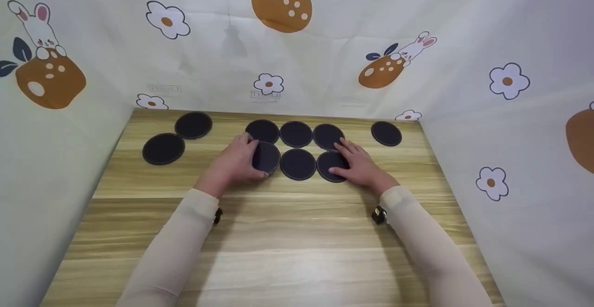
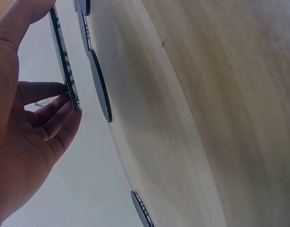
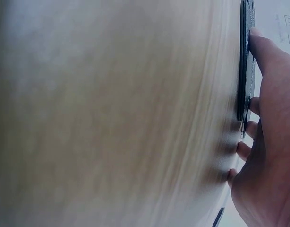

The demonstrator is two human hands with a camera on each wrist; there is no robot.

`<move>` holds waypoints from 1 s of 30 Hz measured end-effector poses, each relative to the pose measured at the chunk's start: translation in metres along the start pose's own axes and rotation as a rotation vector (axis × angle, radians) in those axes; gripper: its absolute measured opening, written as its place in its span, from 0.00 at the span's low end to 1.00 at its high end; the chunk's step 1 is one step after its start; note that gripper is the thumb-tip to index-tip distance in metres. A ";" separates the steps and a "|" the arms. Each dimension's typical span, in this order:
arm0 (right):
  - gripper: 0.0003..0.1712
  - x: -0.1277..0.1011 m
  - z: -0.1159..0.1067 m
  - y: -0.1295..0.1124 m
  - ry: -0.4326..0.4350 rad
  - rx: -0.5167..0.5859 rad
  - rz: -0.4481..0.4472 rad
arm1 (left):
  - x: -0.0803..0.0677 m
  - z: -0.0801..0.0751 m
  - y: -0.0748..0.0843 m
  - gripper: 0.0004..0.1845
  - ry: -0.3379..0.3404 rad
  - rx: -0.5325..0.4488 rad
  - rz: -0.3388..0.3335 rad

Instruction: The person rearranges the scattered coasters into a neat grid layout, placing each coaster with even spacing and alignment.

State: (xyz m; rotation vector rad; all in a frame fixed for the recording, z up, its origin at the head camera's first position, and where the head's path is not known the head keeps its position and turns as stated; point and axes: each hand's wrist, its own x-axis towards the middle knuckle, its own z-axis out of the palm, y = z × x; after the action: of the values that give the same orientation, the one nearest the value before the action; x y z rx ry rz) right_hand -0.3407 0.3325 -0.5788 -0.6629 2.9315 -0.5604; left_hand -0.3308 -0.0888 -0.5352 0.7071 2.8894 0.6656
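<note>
Head view: we list nine thin dark round discs on the wooden table [image 1: 287,232]. Our left hand [image 1: 234,160] pinches the front-left disc [image 1: 267,157] by its rim; our right hand [image 1: 359,164] rests with spread fingers on the front-right disc [image 1: 330,164].

Left wrist view: the held disc [image 2: 64,61] is lifted edge-on between thumb and fingers [image 2: 57,120]. We judge it light, stiff, matte, best gripped at the rim.

Right wrist view: fingertips [image 3: 256,40] press a flat disc [image 3: 244,61].

Nothing legible from where I stand: the patterned backdrop cloth [image 1: 297,65] carries small faint printed marks at twelve o'clock, beneath a flower, too blurred to read.
</note>
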 end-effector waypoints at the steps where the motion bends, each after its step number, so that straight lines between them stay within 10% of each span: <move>1: 0.54 0.000 0.000 0.000 0.001 0.001 0.000 | 0.000 0.001 0.000 0.61 -0.001 0.001 0.002; 30: 0.54 0.000 0.001 0.001 0.006 -0.017 -0.008 | 0.006 0.022 0.002 0.59 -0.058 0.095 -0.076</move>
State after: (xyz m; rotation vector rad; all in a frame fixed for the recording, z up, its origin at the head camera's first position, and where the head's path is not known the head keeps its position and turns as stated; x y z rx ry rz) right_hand -0.3407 0.3334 -0.5807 -0.6768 2.9432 -0.5402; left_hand -0.3315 -0.0757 -0.5536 0.6124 2.8935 0.4937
